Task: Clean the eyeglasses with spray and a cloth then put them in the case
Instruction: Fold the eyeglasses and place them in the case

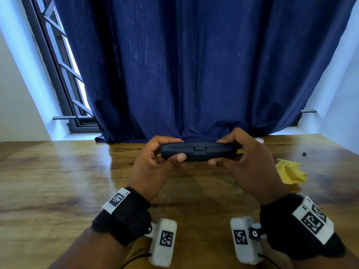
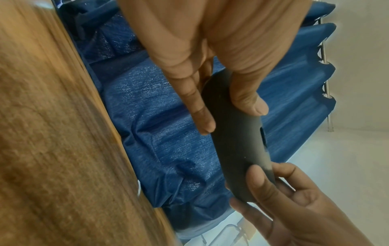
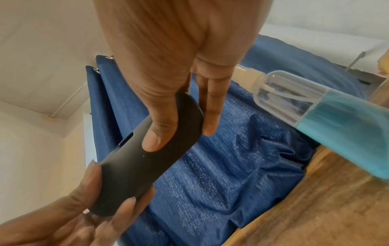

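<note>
A dark, closed eyeglass case (image 1: 198, 151) (image 2: 238, 141) (image 3: 143, 159) is held level above the wooden table (image 1: 58, 181). My left hand (image 1: 155, 162) grips its left end, thumb in front and fingers behind. At the right end my right hand (image 1: 244, 158) grips it the same way. The eyeglasses are not visible. A crumpled yellow cloth (image 1: 290, 171) lies on the table to the right. In the right wrist view a clear spray bottle (image 3: 326, 113) with blue liquid stands beside my right hand.
A dark blue curtain (image 1: 194, 65) hangs right behind the table's far edge. A barred window (image 1: 64, 74) shows at the left. A small dark object (image 1: 304, 153) sits on the table at the far right.
</note>
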{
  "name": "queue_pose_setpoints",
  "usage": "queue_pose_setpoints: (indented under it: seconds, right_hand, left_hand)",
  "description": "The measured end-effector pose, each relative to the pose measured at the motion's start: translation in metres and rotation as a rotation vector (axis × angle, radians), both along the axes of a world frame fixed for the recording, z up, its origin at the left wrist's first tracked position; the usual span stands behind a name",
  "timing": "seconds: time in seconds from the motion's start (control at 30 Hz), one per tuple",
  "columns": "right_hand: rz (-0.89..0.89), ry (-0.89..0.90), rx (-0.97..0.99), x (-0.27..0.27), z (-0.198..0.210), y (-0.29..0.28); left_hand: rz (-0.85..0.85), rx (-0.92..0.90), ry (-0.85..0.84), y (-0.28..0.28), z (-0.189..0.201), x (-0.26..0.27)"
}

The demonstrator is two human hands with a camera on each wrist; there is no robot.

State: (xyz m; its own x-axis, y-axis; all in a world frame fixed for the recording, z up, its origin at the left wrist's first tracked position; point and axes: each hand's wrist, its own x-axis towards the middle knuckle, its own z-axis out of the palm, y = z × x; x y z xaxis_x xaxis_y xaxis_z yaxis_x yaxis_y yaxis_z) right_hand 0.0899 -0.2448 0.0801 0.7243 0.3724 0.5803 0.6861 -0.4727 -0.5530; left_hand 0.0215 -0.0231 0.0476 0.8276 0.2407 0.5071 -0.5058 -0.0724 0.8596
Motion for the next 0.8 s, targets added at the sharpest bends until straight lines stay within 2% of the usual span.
queue_pose_setpoints:
  seconds: [0.17,0.27,0.33,0.4,0.6,0.8]
  right_hand:
    - [0.001,0.084,-0.063,-0.001,0.001,0.000]
    - [0.013,0.002,-0.198,-0.007,0.005,0.001]
    - [0.022,-0.087,-0.329,-0.016,0.007,0.002]
    - [0.009,-0.112,-0.372,-0.024,0.005,-0.001]
    - [0.003,0.093,-0.455,-0.040,-0.008,-0.054]
    - [-0.124,0.330,-0.639,-0.041,-0.002,-0.133]
  left_hand:
    - [0.017,-0.023,0.055,0.005,-0.001,0.001]
    - [0.004,-0.003,0.091,0.005,0.000,0.001]
    - [-0.023,0.067,0.096,0.001,0.001,-0.001]
    - [-0.055,0.125,0.098,-0.005,0.003,-0.004]
    - [-0.246,0.186,0.227,-0.023,0.006,-0.009]
    - [-0.126,0.190,0.259,-0.043,0.016,-0.018]
